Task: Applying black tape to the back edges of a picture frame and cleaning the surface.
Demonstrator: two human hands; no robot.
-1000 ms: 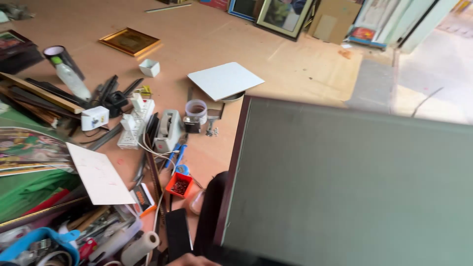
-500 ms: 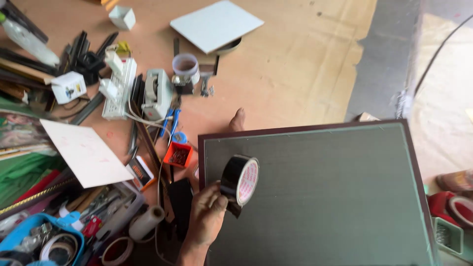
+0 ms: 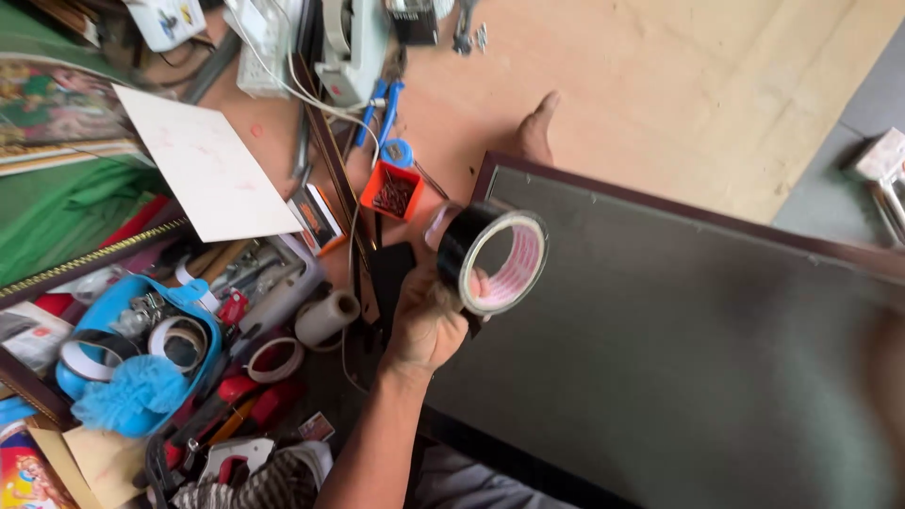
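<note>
1. My left hand (image 3: 426,319) has its grip clenched on one roll of black tape (image 3: 492,256), raised over the dark framed board (image 3: 679,320) near its left corner.
2. The roll's open core faces up toward me, its axis tilted rightward.
3. Beyond the grip, one orange tray of small nails (image 3: 393,192) sits on the floor (image 3: 679,85).
4. My right hand (image 3: 888,377) is a blur at the board's right; I cannot tell its grip.

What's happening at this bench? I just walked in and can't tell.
A person's left hand holds up a roll of black tape over the corner of a large dark backing board in a brown frame. The right hand is not clearly in view. Beside the board lie an orange box of small nails, a white sheet and other tape rolls.
</note>
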